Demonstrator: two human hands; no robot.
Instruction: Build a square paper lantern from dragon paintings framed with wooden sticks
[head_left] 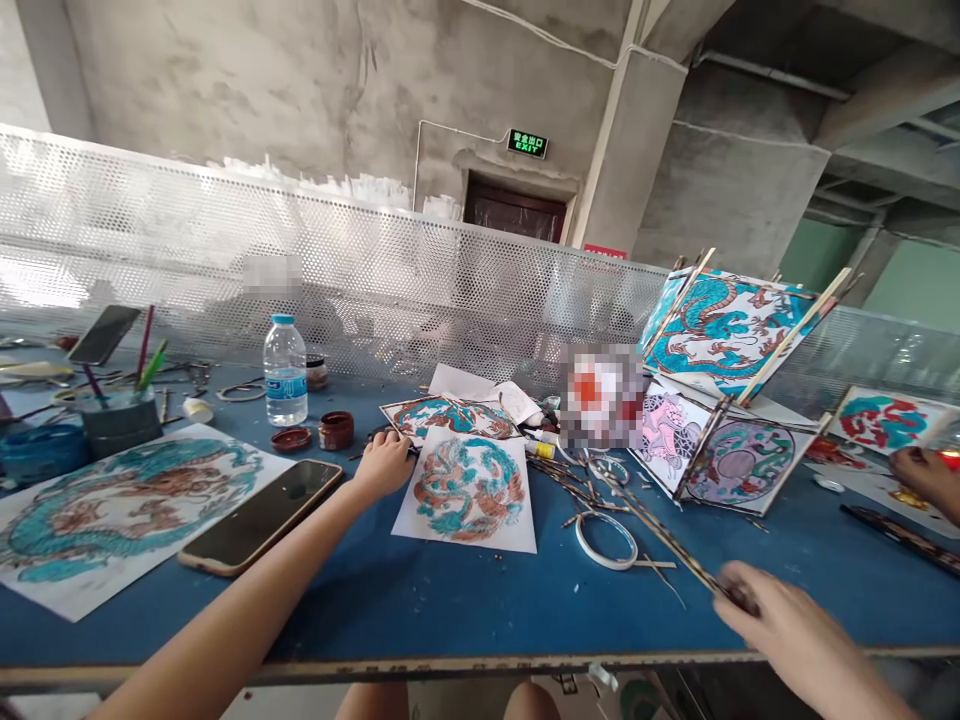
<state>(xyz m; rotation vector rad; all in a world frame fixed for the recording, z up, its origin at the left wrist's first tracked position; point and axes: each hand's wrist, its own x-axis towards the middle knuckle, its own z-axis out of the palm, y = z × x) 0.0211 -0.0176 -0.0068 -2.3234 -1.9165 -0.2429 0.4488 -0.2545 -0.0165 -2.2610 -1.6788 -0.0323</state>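
Note:
My left hand (pixel 384 462) reaches across the blue table (pixel 465 600) with its fingers curled shut at the left edge of a square sheet painted with a round teal and brown dragon (pixel 469 488); something dark and thin pokes from the fist, too small to name. My right hand (pixel 780 615) lies near the front right edge, fingers closed on the end of a long thin dark patterned stick (pixel 660 530) that runs up and left toward a pile of similar sticks (pixel 577 485). A white tape ring (pixel 606 538) lies between the hands.
A phone (pixel 259 515) lies on a large dragon painting (pixel 112 510) at left, behind it a water bottle (pixel 285 370), small paint pots (pixel 335 430) and a brush cup (pixel 120 415). Painted lantern panels (pixel 731 330) stand at back right. Another person's hand (pixel 930 478) shows at far right.

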